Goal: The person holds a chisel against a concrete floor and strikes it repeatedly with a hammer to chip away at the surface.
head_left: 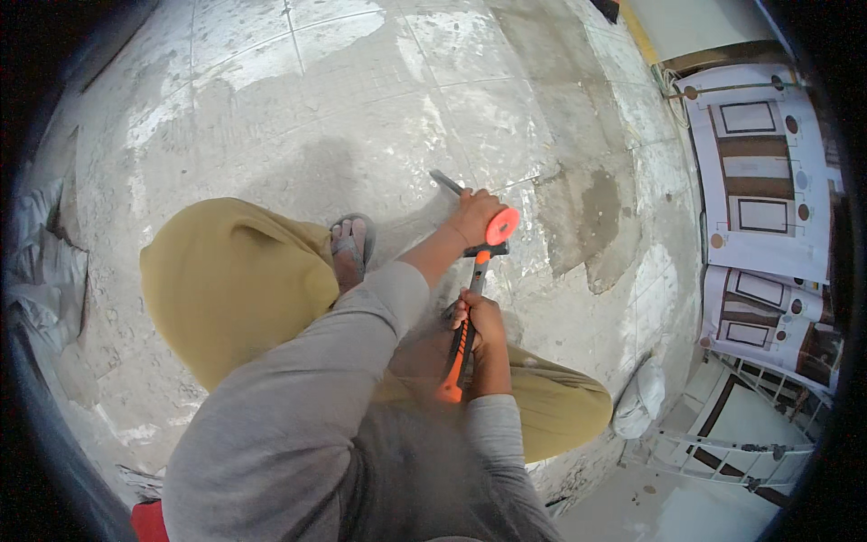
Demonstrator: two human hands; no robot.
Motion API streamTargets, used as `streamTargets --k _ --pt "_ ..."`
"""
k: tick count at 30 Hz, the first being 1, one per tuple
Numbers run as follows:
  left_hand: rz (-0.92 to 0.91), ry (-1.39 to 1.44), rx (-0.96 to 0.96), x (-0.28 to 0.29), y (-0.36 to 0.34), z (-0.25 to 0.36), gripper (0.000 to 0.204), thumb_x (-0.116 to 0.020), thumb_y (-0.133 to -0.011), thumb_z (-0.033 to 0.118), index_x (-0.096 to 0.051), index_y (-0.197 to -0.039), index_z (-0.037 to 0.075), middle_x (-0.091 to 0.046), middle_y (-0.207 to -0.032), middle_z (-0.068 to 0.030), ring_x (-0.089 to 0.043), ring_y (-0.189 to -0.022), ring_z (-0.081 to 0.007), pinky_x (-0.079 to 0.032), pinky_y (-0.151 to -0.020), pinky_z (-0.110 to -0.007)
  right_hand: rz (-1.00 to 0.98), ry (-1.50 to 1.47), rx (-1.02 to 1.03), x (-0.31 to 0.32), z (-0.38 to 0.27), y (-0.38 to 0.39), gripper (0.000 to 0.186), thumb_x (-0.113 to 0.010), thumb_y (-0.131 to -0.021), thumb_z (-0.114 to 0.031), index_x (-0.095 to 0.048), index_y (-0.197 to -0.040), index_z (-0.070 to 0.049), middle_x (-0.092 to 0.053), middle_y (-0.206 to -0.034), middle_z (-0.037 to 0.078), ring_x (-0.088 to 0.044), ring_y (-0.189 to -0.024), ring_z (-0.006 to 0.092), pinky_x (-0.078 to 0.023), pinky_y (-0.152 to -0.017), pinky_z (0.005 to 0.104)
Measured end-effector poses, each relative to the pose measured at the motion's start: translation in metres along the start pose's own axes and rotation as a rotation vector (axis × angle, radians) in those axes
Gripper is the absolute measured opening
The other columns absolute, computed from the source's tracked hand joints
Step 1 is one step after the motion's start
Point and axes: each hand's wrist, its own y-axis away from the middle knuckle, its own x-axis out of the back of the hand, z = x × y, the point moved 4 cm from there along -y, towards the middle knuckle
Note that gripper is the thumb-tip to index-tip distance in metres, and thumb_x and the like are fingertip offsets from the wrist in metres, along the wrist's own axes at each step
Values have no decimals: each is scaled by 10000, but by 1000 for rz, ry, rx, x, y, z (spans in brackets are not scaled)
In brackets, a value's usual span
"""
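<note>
My left hand (477,217) is closed around a chisel (446,182), whose dark metal end points away from me toward the floor. A round orange-red guard (502,226) sits at its near end. My right hand (481,318) grips the black, grey and orange handle of a hammer (459,361). The dark hammer head (492,248) is right beside the guard; whether they touch I cannot tell. Beneath both hands spreads the worn, whitish floor (388,144), scored with straight joint lines.
My sandalled foot (350,242) is left of the chisel. A darker, broken-edged patch (587,217) marks the floor to the right. Printed sheets (759,172) hang at the far right, above a white metal ladder-like frame (731,456). A white bag (639,397) lies near my right knee; crumpled sheeting (45,262) lies left.
</note>
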Motion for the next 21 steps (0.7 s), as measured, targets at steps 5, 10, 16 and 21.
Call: streamTargets --k 5,10,16,21 --pt "127 284 -10 -8 -10 13 157 -653 -694 226 -589 -783 114 -557 -840 -68 -520 -909 -267 -373 -845 -409 81 411 71 1 10 -11 188 -572 -876 -116 -497 -750 2 -494 -562 53 -490 -398 151 -436 -359 296" --pt "194 58 -53 -7 -26 -3 113 -638 -706 230 -603 -731 125 -557 -827 -46 -515 -934 -255 -345 -876 -411 75 445 69 -4 10 -8 211 -571 -868 -125 -488 -747 26 -502 -564 78 -495 -394 161 -440 -362 305" --pt "106 15 35 10 -31 -32 128 -637 -713 217 -626 -816 143 -569 -849 -38 -514 -954 -242 -355 -862 -412 91 543 104 2 7 -13 237 -583 -860 -133 -482 -747 49 -508 -573 89 -503 -390 182 -431 -361 327" --pt "123 122 9 4 -24 -26 126 -634 -715 210 -621 -814 133 -578 -844 -44 -528 -926 -242 -361 -863 -397 83 536 84 -9 3 -4 243 -595 -854 -133 -486 -736 50 -507 -565 83 -497 -375 179 -434 -353 326"
